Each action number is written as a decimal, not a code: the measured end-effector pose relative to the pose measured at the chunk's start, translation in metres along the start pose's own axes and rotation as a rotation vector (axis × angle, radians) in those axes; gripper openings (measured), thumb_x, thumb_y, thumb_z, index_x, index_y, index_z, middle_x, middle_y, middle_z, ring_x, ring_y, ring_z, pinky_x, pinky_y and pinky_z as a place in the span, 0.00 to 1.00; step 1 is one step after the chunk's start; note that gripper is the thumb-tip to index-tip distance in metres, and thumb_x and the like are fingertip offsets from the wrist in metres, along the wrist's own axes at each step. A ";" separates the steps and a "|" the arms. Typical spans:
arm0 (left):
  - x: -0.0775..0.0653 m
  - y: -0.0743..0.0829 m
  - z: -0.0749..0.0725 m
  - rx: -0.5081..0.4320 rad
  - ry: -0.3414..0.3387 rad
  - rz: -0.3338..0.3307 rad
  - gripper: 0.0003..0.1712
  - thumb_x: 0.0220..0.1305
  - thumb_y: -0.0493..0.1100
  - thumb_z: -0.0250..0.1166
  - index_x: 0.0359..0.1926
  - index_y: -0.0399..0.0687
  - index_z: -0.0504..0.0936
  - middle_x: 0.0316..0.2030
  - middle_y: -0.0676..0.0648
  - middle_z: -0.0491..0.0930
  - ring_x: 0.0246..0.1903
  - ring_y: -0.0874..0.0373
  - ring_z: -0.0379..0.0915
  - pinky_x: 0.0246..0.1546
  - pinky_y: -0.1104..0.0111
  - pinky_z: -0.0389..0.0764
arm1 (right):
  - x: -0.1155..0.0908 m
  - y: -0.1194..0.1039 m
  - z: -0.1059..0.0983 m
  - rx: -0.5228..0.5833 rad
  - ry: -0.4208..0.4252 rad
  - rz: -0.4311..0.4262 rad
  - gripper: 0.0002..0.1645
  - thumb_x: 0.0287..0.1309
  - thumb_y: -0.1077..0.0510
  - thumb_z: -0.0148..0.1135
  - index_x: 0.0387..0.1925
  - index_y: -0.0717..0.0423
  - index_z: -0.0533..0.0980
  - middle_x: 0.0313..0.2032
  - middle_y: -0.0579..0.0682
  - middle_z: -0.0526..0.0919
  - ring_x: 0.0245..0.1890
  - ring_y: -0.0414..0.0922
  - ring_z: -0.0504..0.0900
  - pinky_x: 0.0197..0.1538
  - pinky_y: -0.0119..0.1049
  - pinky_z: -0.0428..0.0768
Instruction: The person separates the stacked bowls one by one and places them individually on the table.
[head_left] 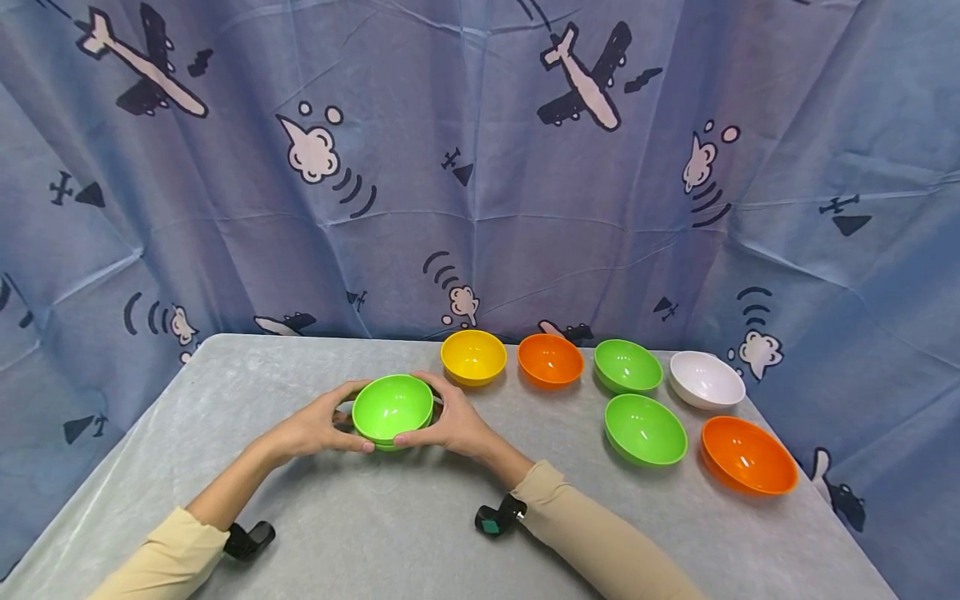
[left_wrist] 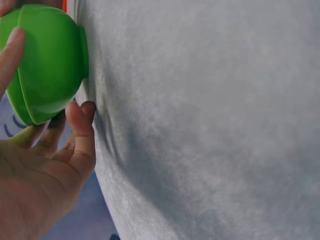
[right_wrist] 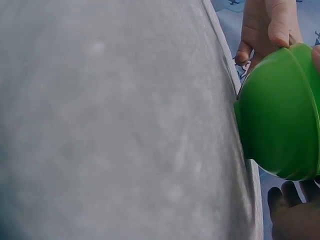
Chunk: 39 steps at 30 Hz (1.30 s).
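Left of the table's middle, two green bowls (head_left: 393, 408) sit one inside the other, openings upward. My left hand (head_left: 318, 425) holds their left side, its thumb along the front near the rim. From the right, my right hand (head_left: 453, 421) grips the same pair, thumb in front and fingers behind. The left wrist view shows the lower green bowl (left_wrist: 52, 65) with its foot right at the cloth and the upper bowl's rim just above its own. In the right wrist view the lower bowl's side (right_wrist: 275, 115) fills the right, partly cut off by the frame.
Along the table's back edge stand a yellow bowl (head_left: 474, 358), an orange bowl (head_left: 551, 361), a green bowl (head_left: 628, 367) and a white bowl (head_left: 707, 380). Nearer on the right are another green bowl (head_left: 646, 430) and a larger orange bowl (head_left: 749, 456). A patterned blue curtain (head_left: 405, 167) hangs behind.
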<state>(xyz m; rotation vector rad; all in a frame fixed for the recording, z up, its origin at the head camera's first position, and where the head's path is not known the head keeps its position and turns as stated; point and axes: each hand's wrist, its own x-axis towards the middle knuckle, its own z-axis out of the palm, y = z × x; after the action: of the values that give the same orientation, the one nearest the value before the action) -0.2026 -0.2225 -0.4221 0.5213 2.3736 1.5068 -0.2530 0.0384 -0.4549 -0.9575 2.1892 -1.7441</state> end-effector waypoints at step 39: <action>0.000 -0.001 0.001 0.001 0.012 -0.008 0.56 0.57 0.41 0.79 0.77 0.36 0.54 0.69 0.29 0.61 0.59 0.34 0.72 0.55 0.47 0.76 | 0.006 -0.023 -0.017 0.088 0.050 -0.094 0.53 0.42 0.65 0.83 0.71 0.56 0.67 0.62 0.49 0.75 0.61 0.47 0.74 0.67 0.43 0.68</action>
<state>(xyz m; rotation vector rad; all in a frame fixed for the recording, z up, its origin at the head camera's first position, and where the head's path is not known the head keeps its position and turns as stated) -0.2026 -0.2223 -0.4231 0.5037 2.3828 1.5086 -0.2578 0.0467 -0.4272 -1.0218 2.1091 -1.9092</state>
